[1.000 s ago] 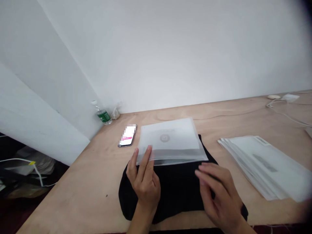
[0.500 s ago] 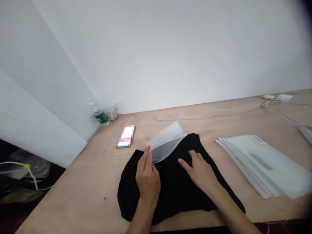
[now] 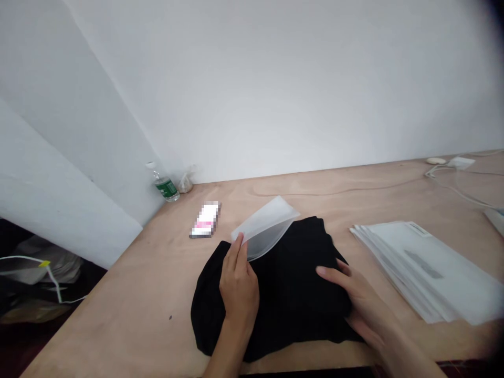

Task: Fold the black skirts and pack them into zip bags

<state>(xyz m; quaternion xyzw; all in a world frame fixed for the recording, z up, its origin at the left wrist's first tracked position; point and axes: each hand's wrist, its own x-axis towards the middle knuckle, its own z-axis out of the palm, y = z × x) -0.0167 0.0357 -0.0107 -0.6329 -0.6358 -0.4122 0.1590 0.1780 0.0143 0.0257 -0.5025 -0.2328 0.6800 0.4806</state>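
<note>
The left hand (image 3: 238,286) pinches a translucent bag (image 3: 265,227), the right hand (image 3: 354,299) lies flat on black cloth (image 3: 291,294) on a plywood table (image 3: 129,304).

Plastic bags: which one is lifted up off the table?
The single bag pinched by the left hand, tilted up over the black cloth. The other bags lie flat in a stack at right.

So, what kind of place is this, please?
Probably a garment packing station. On a plain plywood table, the left hand lifts a frosted plastic bag over a folded black garment, and a stack of similar bags lies alongside.
</note>
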